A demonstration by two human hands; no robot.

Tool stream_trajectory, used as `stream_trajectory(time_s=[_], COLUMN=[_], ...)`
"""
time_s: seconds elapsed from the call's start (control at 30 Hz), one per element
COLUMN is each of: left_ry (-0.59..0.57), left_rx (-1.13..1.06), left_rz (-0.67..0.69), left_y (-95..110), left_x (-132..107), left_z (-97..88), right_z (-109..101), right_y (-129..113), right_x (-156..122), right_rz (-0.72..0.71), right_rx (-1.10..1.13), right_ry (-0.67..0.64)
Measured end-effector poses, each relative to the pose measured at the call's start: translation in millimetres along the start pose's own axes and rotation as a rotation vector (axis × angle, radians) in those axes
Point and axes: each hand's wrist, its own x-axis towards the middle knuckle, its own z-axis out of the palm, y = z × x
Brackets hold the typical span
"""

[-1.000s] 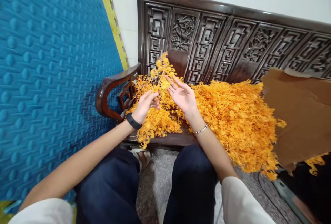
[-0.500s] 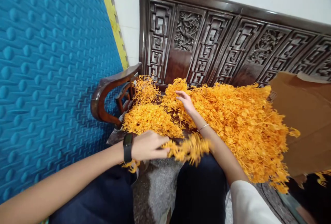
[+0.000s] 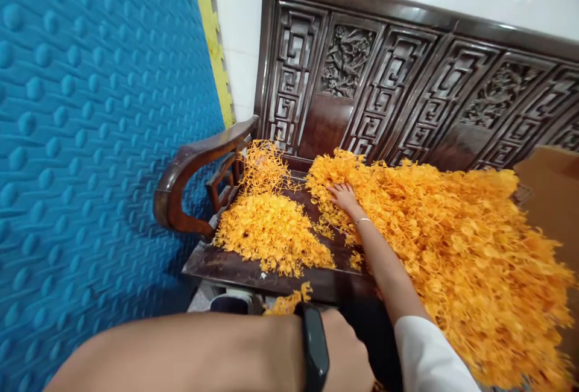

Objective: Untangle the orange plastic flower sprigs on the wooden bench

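My right hand, with a thin bracelet at the wrist, lies palm down on the left end of a large heap of orange plastic flower pieces. Its fingers are spread and touch the pieces. At the bottom of the view is my left hand, wearing a black wristband. It is curled, its fingertips out of sight, with a bit of orange showing beside it. An orange strand sticks out behind that wrist. A smaller flower pile sits on the bench seat, left of my right hand.
The dark wooden bench has a carved backrest and a curved armrest. Thin orange stems lie in the seat's back corner. Cardboard stands at the right. Blue foam matting covers the left.
My left hand has come down and closer to the camera, carrying the orange strand away from the seat. My right hand has lowered onto the large heap. The view has shifted.
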Motion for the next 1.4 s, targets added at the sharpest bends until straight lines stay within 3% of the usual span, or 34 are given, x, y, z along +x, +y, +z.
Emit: stream_trajectory(time_s=[0.07, 0.17, 0.3, 0.43, 0.5, 0.7, 0.87, 1.0, 1.13, 1.23, 1.33, 1.4], left_ry=[-0.125, -0.262, -0.176, 0.007, 0.020, 0.044, 0.089, 0.138, 0.028, 0.088, 0.147, 0.172], left_rx=[-0.055, -0.084, -0.086, -0.090, -0.080, -0.031, 0.048, 0.130, 0.105, 0.103, 0.146, 0.145], left_rz=[-0.009, -0.167, -0.078, -0.043, -0.013, -0.039, -0.080, -0.048, -0.098, -0.144, -0.190, -0.219], left_y=[-2, -6, -15, -17, -15, -4, 2, 17, 30, 22, 1, -15], left_x=[9, 14, 15, 12, 7, 1, 10, 11, 5, -1, -9, -17], left_z=[-4.8, -5.8, 9.7, 22.1, 18.3, 5.2, 32.0, 46.0, 38.1, 29.6, 24.7, 23.9], right_z=[11, 26, 32, 19, 9, -31, -59, -58, -43, -50, -86, -115], right_y=[23, 44, 48, 39, 33, 5, -26, -57, -84, -99, -118, -138], right_x=[-5, -10, -9, -1, 5, 5, -23, -56, -81, -94, -119, -147], right_rz=[-0.011, -0.069, -0.089, -0.039, -0.013, -0.038, -0.043, -0.017, 0.098, 0.178, 0.094, -0.194], right_rx=[-0.033, -0.091, -0.073, 0.027, 0.052, 0.117, 0.196, 0.293, 0.417, 0.512, 0.789, 1.361], right_ry=[0.042, 0.098, 0.117, 0.015, -0.044, -0.148, -0.198, -0.131, -0.103, -0.029, 0.070, 0.055])
